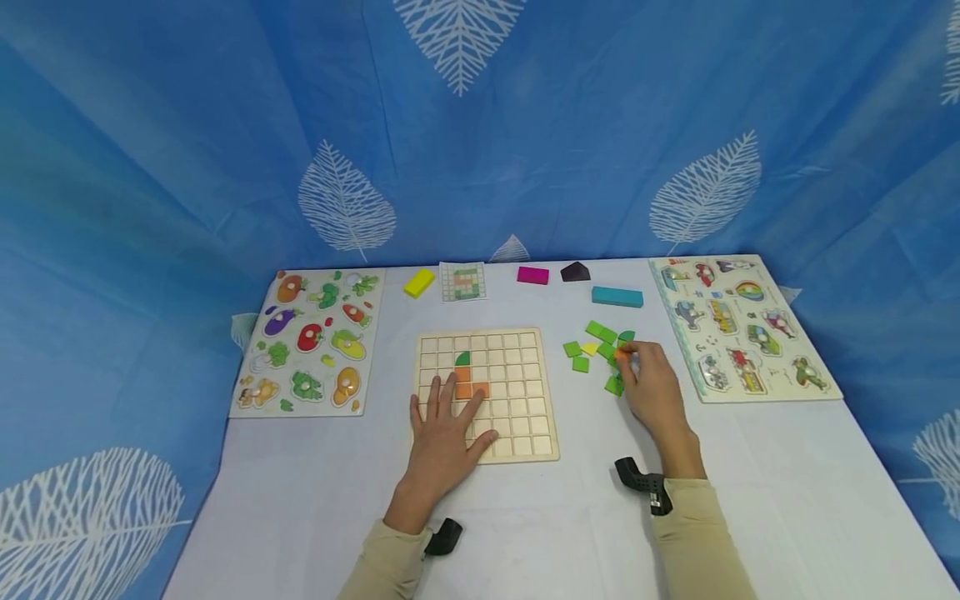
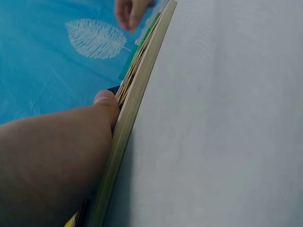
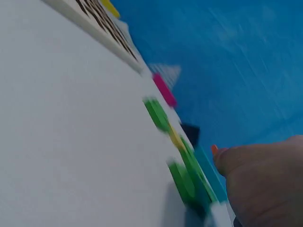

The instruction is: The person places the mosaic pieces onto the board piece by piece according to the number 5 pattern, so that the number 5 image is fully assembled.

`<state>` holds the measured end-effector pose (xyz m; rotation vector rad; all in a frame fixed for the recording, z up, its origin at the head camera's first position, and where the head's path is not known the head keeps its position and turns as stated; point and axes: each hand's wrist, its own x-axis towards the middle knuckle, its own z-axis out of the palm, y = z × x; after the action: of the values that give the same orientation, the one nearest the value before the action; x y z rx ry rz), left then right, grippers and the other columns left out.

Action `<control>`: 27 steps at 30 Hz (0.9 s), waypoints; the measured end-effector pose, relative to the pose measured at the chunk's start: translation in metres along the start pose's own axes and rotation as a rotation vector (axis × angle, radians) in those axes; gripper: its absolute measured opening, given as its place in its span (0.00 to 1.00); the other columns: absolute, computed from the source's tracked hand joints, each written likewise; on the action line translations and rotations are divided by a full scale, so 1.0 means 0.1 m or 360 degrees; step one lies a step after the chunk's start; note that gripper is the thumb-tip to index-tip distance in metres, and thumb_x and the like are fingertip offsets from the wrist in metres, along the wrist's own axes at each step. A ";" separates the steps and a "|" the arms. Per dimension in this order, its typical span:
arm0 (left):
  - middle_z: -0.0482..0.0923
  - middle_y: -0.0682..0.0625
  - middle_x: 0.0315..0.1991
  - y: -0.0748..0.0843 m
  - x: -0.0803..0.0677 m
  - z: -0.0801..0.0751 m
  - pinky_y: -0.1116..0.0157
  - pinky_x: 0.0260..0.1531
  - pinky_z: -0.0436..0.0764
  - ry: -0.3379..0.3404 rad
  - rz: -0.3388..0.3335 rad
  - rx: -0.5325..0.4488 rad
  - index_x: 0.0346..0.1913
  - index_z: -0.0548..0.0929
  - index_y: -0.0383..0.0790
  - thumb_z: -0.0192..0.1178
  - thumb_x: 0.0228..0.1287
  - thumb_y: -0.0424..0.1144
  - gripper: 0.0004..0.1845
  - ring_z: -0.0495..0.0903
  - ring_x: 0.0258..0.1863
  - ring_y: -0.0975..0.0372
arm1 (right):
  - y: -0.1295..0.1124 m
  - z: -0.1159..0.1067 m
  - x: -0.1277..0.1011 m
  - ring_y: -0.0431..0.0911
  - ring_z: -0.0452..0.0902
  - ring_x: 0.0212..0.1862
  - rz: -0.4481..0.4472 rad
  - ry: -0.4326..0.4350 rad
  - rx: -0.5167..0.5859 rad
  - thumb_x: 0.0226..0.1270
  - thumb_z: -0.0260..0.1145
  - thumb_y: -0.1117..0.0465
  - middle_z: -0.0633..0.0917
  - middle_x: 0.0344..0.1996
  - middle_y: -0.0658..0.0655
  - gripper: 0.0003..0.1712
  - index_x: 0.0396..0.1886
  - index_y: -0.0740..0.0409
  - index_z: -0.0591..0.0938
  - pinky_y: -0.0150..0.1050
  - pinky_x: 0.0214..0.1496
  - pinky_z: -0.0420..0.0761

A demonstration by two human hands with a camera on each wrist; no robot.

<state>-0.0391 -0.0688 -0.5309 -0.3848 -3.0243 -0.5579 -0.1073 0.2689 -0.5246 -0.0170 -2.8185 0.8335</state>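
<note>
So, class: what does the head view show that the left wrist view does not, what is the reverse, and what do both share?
Only the head view shows the grid's top face with a green quarter-round tile and orange tiles in it, the vegetable peg puzzle, the vehicle peg puzzle and the pattern card.

Only the left wrist view shows the board's thin side edge end-on, with the thumb lying against it.

Both show the left hand flat on the wooden grid board, the right hand at the loose green tiles, and the blue leaf cloth.

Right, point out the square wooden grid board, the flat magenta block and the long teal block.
square wooden grid board (image 1: 517,417): head view, bare cells at lower right.
flat magenta block (image 1: 532,275): head view, top face.
long teal block (image 1: 617,297): head view, top face.
</note>
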 end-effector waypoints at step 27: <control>0.45 0.44 0.84 0.02 0.05 0.00 0.30 0.74 0.45 -0.0209 0.0051 0.0126 0.80 0.60 0.62 0.48 0.74 0.65 0.35 0.42 0.83 0.44 | -1.16 0.78 -0.11 0.46 0.82 0.55 -0.0741 -0.0501 0.0069 0.73 0.68 0.56 0.85 0.49 0.48 0.05 0.43 0.50 0.86 0.44 0.58 0.83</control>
<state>-0.0438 -0.0658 -0.5301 -0.4831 -3.1465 -0.4250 -0.1060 0.1288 -0.5281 0.8080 -2.8884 0.8377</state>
